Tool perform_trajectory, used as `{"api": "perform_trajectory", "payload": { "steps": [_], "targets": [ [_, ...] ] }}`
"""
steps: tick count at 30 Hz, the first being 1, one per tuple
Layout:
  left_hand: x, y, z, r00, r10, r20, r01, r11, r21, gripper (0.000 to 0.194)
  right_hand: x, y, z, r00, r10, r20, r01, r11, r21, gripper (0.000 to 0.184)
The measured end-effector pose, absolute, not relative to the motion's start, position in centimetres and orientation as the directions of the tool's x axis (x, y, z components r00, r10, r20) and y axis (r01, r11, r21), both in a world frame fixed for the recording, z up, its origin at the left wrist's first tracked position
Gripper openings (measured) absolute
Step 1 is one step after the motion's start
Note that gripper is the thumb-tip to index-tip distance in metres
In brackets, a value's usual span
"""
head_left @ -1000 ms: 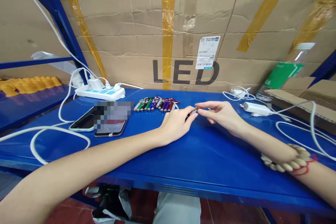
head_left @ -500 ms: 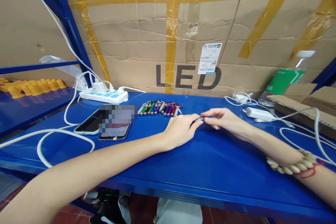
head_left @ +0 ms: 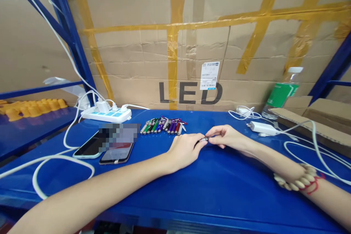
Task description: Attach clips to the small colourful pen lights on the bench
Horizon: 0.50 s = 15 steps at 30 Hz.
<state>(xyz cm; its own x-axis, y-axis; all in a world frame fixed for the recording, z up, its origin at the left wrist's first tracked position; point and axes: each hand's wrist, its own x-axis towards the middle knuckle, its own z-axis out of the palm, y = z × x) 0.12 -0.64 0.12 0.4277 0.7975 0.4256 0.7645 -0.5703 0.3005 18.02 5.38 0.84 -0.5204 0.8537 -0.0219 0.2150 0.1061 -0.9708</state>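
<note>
My left hand (head_left: pixel 184 153) is closed around a small dark-and-silver keychain flashlight (head_left: pixel 203 139), with only its end showing past the thumb and fingers. The fingertips of my right hand (head_left: pixel 223 137) pinch that tip from the right; whether they hold a separate small part is too small to tell. Behind my left hand, a row of keychain flashlights (head_left: pixel 161 126) in green, black, blue, purple, silver and red lies side by side on the blue table (head_left: pixel 219 190). Small metal clips stick out at their far ends.
Two phones (head_left: pixel 116 153) lie left, near a white power strip (head_left: pixel 109 116) and looping white cable (head_left: pixel 35 179). On the right are a white adapter (head_left: pixel 263 128), more cables, a green-labelled bottle (head_left: pixel 282 95) and an open carton (head_left: pixel 318 124). A large taped cardboard box (head_left: pixel 131 55) stands behind.
The camera view has tilted up, so everything sits lower in the picture. Both hands stay together on the same small flashlight, with hardly any change in their hold.
</note>
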Motion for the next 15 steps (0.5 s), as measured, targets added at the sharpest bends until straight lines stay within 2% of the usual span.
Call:
{"api": "perform_trajectory", "payload": {
  "steps": [8, 15],
  "targets": [
    [0.38, -0.69, 0.58, 0.401, 0.827, 0.394, 0.791, -0.530, 0.307, 0.025, 17.74, 5.03, 1.09, -0.536, 0.844, 0.016, 0.175, 0.130, -0.976, 0.037],
    [0.59, -0.65, 0.73, 0.392, 0.853, 0.344, 0.824, -0.492, 0.280, 0.026, 17.69, 5.27, 0.81, -0.537, 0.837, 0.106, 0.216, 0.258, -0.942, 0.038]
  ]
}}
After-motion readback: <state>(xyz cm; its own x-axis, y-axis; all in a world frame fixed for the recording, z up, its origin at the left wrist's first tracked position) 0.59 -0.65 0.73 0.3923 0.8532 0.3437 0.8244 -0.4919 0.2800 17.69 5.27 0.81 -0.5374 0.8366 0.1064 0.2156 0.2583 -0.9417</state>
